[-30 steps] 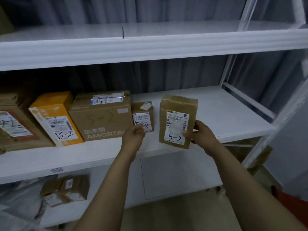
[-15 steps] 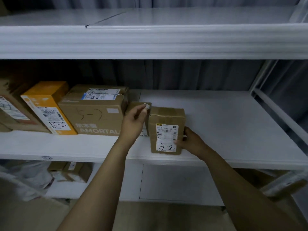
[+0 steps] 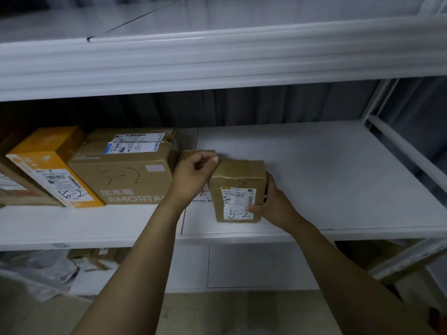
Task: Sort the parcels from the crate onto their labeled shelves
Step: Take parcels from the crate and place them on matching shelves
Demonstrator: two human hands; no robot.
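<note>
A small brown parcel with a white label marked 5-2 stands upright on the middle white shelf. My right hand grips its right side, thumb across the label's lower corner. My left hand holds the top of a smaller brown parcel just left of it; that parcel is mostly hidden behind the hand. Both parcels stand side by side, next to a large brown box marked 5-2.
An orange box marked 5-2 and another brown box stand further left. The upper shelf's thick front rail hangs overhead. A white upright borders the right. Small parcels and plastic bags lie on the lower shelf.
The 5-2 parcel went from held above the shelf edge down onto the shelf beside the smaller parcel. My left hand moved up from the smaller parcel's front to its top.
</note>
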